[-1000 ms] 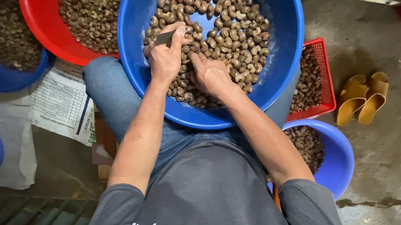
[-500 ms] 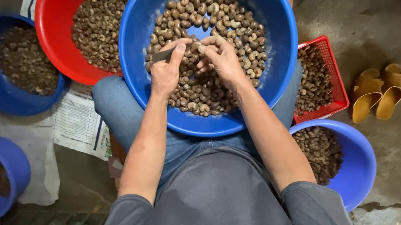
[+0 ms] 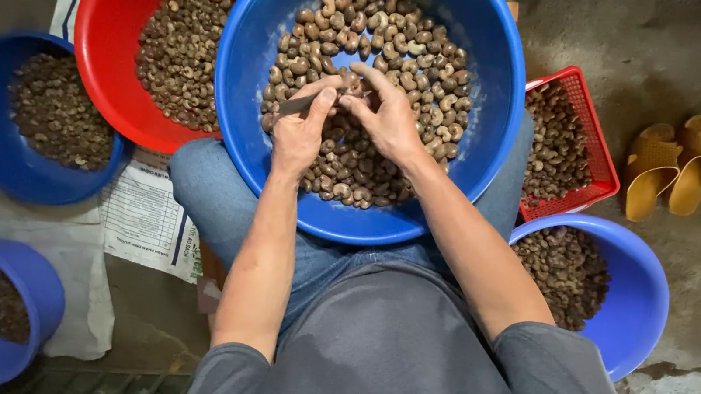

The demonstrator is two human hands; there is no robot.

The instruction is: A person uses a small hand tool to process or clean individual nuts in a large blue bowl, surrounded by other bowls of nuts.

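Left hand grips a thin grey blade; right hand pinches what looks like one curved, mottled-brown nut, over the glossy blue basin; red tub at nine o'clock.

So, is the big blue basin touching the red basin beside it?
Touching, as far as the head view shows: the big blue basin's rim overlaps the red basin's rim at the upper left, with no gap visible between them.
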